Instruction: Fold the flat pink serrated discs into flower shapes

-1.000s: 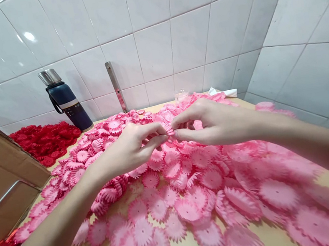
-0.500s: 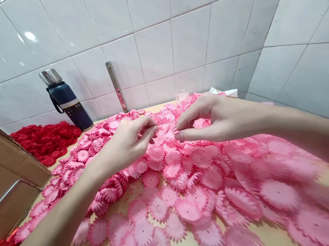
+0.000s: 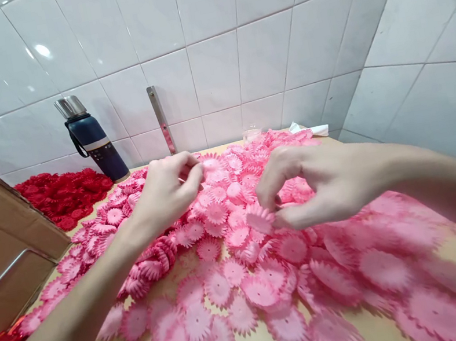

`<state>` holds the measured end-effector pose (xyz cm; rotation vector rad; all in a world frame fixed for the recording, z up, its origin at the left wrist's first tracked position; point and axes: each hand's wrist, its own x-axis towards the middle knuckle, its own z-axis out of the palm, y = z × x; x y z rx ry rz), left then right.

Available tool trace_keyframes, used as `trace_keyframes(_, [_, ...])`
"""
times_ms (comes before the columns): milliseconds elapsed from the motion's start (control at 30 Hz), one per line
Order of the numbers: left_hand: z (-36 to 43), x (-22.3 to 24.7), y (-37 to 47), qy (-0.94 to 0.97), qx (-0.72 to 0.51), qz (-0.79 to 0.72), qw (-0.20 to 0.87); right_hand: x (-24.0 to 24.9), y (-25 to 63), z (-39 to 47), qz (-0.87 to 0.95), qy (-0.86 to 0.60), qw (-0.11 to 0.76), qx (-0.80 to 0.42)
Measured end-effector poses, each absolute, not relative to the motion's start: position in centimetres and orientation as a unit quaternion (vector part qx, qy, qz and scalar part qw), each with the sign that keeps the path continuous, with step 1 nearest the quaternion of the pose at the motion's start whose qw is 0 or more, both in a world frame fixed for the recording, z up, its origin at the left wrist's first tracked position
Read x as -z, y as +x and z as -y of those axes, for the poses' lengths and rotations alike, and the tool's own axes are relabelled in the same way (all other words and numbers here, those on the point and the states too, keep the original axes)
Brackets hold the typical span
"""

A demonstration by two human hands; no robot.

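Pink petal discs (image 3: 217,213) with fringed edges and small centre holes lie heaped over the table. My left hand (image 3: 172,189) is closed in a pinch above the far middle of the heap. A pale pink petal disc (image 3: 213,164) shows at its fingertips, its near edge partly hidden by them. To the right, my right hand (image 3: 313,182) pinches another pink petal disc (image 3: 260,219) between thumb and fingers, tilted just above the pile. The two hands are apart, with loose discs between them.
A pile of red petal discs (image 3: 64,193) lies at the back left beside a dark blue flask (image 3: 94,141). A cardboard box (image 3: 1,234) stands at the left edge. White tiled walls (image 3: 219,72) close off the back and right. A clear cup (image 3: 252,133) stands behind the heap.
My hands were nearly together over the heap and have drawn apart. The left has shifted slightly left; the right has come down and nearer, with a disc in its fingers.
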<state>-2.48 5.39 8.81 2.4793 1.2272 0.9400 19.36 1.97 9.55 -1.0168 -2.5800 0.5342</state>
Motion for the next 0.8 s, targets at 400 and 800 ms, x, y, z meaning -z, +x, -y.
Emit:
trace_keyframes(400, [-4.3,-8.9,-2.0,0.92,-0.187,-0.267,0.219,-8.9,18.2,-2.7,0.883,-0.389,0.236,-0.113])
trace_keyframes(800, [-4.5,-8.9,-2.1,0.911,-0.22,-0.284,0.201,-8.9,18.5,-2.8,0.879,-0.384,0.242,-0.147])
